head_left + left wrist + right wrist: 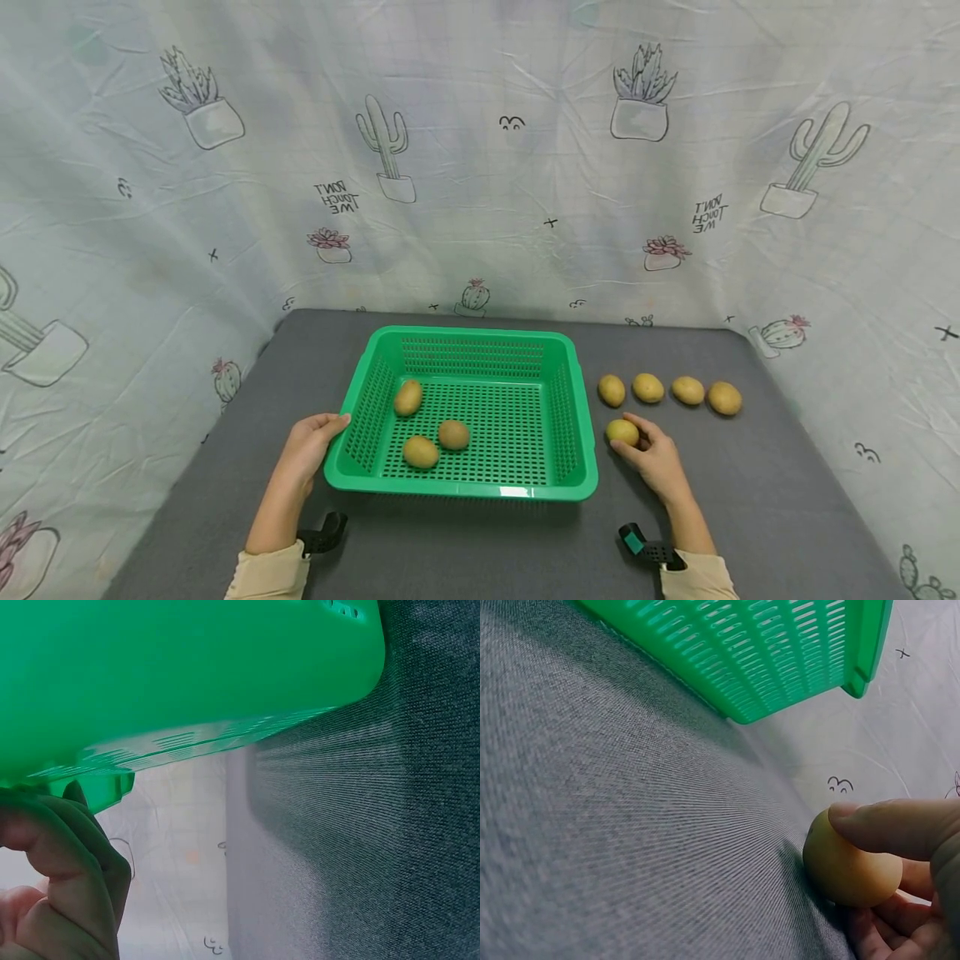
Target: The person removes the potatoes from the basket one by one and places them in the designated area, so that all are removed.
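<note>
We are facing one pale cloth backdrop (465, 167), printed with potted cacti, hanging beyond the far edge of one gray table (487, 558). Around the table's middle, one green slatted basket (450, 490) is sitting with its long side toward us.

We are watching two hands working well apart, forearms coming in from the table's near edge. The left hand (311, 442) is gripping the basket's left rim above its near left corner, thumb lying against the rim and fingers curling below. The right hand (656, 462) is bending inward just off the basket's right edge, thumb and fingers pinching one potato (622, 432); we are not able to tell whether that potato is fully resting on the table. Two black wrist mounts (322, 535) are showing, one per arm.

We are counting eight potatoes altogether: the one in the right hand, three loose potatoes (421, 452) lying in the basket's left half, two of them toward its near edge, and four lined-up potatoes (687, 390) stretching from the basket's right edge toward the table's right edge.
</note>
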Action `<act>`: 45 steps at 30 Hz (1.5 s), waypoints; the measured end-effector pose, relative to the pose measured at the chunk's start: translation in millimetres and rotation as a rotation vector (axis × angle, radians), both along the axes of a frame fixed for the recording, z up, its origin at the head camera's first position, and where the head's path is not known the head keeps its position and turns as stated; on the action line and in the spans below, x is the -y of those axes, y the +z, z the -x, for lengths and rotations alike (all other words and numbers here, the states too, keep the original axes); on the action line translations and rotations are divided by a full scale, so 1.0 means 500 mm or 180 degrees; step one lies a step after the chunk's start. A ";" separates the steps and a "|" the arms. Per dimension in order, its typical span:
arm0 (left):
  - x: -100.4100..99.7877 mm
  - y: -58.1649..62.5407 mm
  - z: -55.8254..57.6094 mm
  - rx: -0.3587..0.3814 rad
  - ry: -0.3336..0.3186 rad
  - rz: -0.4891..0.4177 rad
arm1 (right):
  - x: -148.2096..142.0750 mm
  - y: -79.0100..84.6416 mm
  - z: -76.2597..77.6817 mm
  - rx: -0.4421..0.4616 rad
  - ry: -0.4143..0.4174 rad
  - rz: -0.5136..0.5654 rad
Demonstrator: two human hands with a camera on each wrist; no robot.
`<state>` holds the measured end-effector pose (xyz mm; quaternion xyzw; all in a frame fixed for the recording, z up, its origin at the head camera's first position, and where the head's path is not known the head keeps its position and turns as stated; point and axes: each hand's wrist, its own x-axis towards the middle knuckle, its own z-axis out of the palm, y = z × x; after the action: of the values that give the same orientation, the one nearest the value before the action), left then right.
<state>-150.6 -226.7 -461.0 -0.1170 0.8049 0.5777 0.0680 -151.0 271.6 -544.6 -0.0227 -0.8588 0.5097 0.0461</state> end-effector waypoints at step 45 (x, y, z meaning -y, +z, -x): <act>0.002 -0.005 -0.004 -0.0021 -0.0014 -0.0009 | 0.018 0.087 -0.021 -0.0930 0.0149 0.0329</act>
<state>-148.8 -227.5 -463.3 -0.1132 0.8046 0.5791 0.0668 -140.2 262.8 -501.3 0.0695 -0.8158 0.5521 0.1575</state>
